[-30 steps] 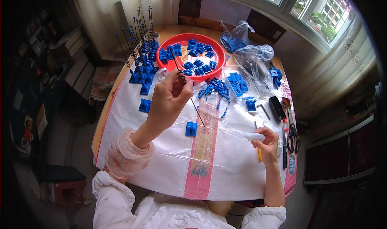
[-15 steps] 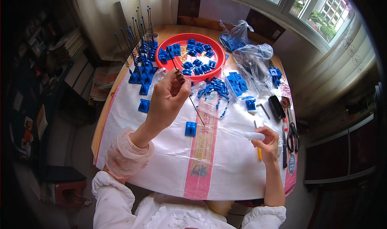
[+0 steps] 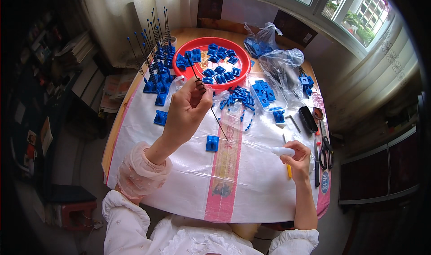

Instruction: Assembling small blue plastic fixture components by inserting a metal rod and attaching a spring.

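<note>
My left hand (image 3: 186, 109) is closed around the coiled middle of a thin black wire rod (image 3: 219, 124). One end of the rod points up toward the red basin; the other slants down to the right, over the white sheet. A square blue plastic base (image 3: 212, 143) lies just left of that lower end, apart from it in this view. On the right, my right hand (image 3: 301, 160) pinches a small white squeeze bottle (image 3: 283, 151), its narrow tip pointing left. A second blue base (image 3: 160, 117) is partly hidden behind my left wrist.
A red basin (image 3: 178, 74) holds several blue parts. Finished-looking blue stands with upright coiled wires (image 3: 155, 71) crowd the left back. Small blue pieces (image 3: 238, 98) lie before the basin, beside a clear box (image 3: 283, 100). Scissors (image 3: 327, 152) and a black case (image 3: 308, 119) sit at right.
</note>
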### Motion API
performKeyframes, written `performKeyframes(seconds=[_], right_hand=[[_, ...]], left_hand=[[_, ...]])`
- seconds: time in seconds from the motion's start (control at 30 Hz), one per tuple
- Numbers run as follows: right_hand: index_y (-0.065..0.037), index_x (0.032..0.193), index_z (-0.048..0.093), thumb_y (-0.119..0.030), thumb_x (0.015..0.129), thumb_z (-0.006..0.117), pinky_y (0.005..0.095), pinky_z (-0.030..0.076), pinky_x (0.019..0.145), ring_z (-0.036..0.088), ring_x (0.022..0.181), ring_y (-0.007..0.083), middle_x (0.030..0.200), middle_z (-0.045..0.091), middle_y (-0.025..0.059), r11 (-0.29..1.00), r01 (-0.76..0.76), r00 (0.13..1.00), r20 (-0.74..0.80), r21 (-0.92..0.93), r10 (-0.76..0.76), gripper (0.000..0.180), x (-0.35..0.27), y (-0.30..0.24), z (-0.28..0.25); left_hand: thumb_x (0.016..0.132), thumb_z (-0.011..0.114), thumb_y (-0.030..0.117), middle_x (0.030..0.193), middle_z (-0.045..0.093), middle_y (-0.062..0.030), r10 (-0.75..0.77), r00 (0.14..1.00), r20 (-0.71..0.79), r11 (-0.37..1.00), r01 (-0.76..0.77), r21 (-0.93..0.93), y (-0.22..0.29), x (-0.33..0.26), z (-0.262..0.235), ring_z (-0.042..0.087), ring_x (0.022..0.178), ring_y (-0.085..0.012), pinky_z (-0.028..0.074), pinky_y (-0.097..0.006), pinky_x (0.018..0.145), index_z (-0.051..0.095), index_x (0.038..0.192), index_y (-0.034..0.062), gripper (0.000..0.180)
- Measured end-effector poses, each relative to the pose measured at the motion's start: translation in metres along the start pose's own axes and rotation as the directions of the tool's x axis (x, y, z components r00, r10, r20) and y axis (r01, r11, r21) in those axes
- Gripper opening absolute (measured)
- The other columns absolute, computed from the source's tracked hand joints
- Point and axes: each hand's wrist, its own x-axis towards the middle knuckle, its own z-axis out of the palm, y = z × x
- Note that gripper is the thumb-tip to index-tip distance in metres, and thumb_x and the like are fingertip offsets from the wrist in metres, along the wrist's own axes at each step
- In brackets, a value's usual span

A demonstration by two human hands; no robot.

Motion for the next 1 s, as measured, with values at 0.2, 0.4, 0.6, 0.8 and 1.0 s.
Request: performKeyframes(seconds=[0.2,0.4,0.6,0.8,1.0], right_hand=[[0.001,0.093,0.066,0.003,0.073,0.079,0.0221,0.048,0.063,0.060,0.073,0.0093,0.084,0.065,0.0043,1.000,0.009,1.000,0.002,0.002,-0.009,0.023,0.0003,0.0010,-0.0011],[0.002,0.093,0.066,0.004,0.074,0.078,0.0218,0.047,0.061,0.060,0.071,0.0092,0.083,0.064,0.0043,1.000,0.009,1.000,0.000,-0.005,-0.009,0.022,0.0005,0.0006,0.0002],[0.001,0.092,0.067,0.004,0.074,0.078,0.0215,0.047,0.063,0.060,0.073,0.0084,0.083,0.064,0.0033,1.000,0.008,1.000,0.005,0.000,-0.008,0.022,0.0005,0.0015,-0.0009],[0.000,0.092,0.067,0.003,0.074,0.079,0.0216,0.047,0.063,0.060,0.074,0.0085,0.084,0.065,0.0032,1.000,0.006,1.000,0.009,0.004,-0.006,0.022,0.0006,0.0013,-0.0008],[0.000,0.092,0.067,0.002,0.073,0.080,0.0219,0.047,0.064,0.060,0.074,0.0087,0.084,0.065,0.0033,1.000,0.008,1.000,0.010,-0.003,-0.008,0.023,0.0007,0.0027,-0.0021]], left_hand=[[0.095,0.059,0.009,0.074,0.056,0.0035,-0.005,1.000,0.004,1.000,0.005,-0.005,-0.0004,0.0001,-0.0008,0.049,0.067,0.0000,0.041,-0.019,0.058,0.055,0.092,-0.0003,0.011],[0.095,0.059,0.009,0.075,0.057,0.0031,-0.005,1.000,-0.003,1.000,0.005,-0.001,0.0011,-0.0001,-0.0004,0.050,0.068,0.0001,0.041,-0.019,0.058,0.055,0.093,-0.0007,0.011],[0.095,0.059,0.009,0.075,0.057,0.0030,-0.002,1.000,0.004,1.000,0.002,0.001,0.0009,0.0001,-0.0012,0.050,0.068,-0.0001,0.042,-0.019,0.058,0.055,0.092,-0.0005,0.011],[0.095,0.059,0.009,0.074,0.057,0.0032,0.003,1.000,-0.007,1.000,-0.003,-0.004,0.0013,0.0003,-0.0013,0.050,0.068,0.0000,0.042,-0.019,0.058,0.055,0.091,-0.0002,0.011],[0.095,0.059,0.009,0.073,0.056,0.0033,0.005,1.000,-0.003,1.000,-0.005,0.000,0.0018,0.0003,-0.0004,0.049,0.067,0.0002,0.041,-0.018,0.057,0.055,0.091,-0.0001,0.011]])
